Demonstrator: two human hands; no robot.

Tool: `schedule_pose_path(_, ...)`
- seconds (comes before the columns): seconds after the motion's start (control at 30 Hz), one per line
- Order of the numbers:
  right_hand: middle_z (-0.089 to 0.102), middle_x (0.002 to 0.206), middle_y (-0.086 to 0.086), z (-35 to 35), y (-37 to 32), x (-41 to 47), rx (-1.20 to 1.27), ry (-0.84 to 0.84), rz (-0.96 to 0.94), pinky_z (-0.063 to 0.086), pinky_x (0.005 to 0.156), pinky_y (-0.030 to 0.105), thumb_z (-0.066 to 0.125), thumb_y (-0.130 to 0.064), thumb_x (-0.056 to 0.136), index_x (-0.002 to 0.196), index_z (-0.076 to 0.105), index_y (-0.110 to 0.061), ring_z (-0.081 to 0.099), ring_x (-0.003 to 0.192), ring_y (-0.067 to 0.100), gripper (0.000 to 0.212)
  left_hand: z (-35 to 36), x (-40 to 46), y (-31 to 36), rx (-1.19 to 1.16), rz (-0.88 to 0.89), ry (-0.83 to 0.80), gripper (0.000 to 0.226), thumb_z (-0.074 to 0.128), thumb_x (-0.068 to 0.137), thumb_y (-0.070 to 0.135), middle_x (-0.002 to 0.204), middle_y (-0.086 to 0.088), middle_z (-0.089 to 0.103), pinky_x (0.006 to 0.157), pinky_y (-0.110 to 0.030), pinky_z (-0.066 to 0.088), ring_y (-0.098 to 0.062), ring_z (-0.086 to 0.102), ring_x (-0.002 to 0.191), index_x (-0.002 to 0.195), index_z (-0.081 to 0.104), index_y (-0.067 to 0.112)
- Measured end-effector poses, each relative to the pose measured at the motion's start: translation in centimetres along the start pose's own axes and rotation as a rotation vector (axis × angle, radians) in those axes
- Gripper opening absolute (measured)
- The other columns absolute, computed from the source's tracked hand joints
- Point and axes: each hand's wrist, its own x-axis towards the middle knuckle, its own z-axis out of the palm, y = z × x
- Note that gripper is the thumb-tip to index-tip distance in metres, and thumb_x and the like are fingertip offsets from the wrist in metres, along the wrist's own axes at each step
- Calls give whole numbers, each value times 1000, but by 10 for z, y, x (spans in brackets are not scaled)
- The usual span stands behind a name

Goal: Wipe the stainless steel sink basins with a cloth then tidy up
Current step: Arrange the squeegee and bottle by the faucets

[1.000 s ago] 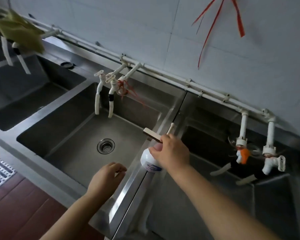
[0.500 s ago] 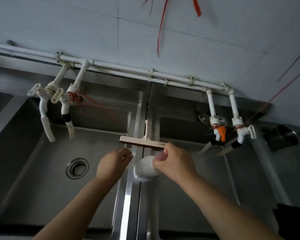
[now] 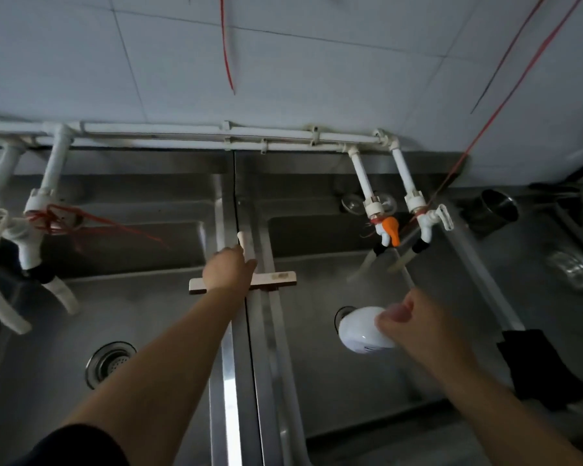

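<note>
Two stainless steel basins lie below me, parted by a bright steel divider (image 3: 231,381). The left basin (image 3: 48,314) has a round drain (image 3: 110,363). My left hand (image 3: 228,269) grips the handle of a beige T-shaped squeegee (image 3: 276,278) lying across the divider. My right hand (image 3: 414,322) holds a white rounded bottle (image 3: 360,329) over the right basin (image 3: 334,398), near its drain. A black cloth (image 3: 542,368) hangs on the right basin's right rim.
White pipes run along the tiled wall to taps: a pair at left (image 3: 31,230) with red string, a pair at right (image 3: 408,223), one with an orange handle. A steel cup (image 3: 492,210) and clear items sit on the counter at far right.
My left hand has reached forward and taken hold of the squeegee. My right hand has carried the white bottle rightwards over the right basin. The view has shifted right.
</note>
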Motion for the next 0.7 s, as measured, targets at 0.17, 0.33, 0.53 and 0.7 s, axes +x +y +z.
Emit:
schedule_pose_path(0.17,57,66,-6,-14,40,-8,-42,35,99,33,53,25,70,-36,72,70,49,-19,52,62,12,27,14,3,8,0,-91,-27,29,58,90,35,92,-7,61,73,-38,54,-24,61,84,105,54,11)
schedule_pose_path(0.33,60,72,-2,-29,70,1,-25,14,181,37,60,29,70,-34,73,72,52,-17,57,72,23,25,23,6,19,14,-166,-2,13,54,91,20,84,-9,59,59,-33,42,-23,55,71,95,57,9)
schedule_pose_path(0.53,65,77,-3,-48,117,38,48,-14,224,48,69,32,74,-39,66,74,55,-18,61,77,23,29,24,-8,51,-109,-111,89,10,55,88,19,77,-8,60,62,-32,42,-28,55,71,86,60,10)
schedule_pose_path(0.7,62,69,-5,-66,163,104,62,0,130,49,63,32,74,-38,62,71,54,-18,59,69,20,30,35,-28,104,-195,-91,187,4,62,86,16,73,-3,56,58,-32,38,-21,51,64,86,59,16)
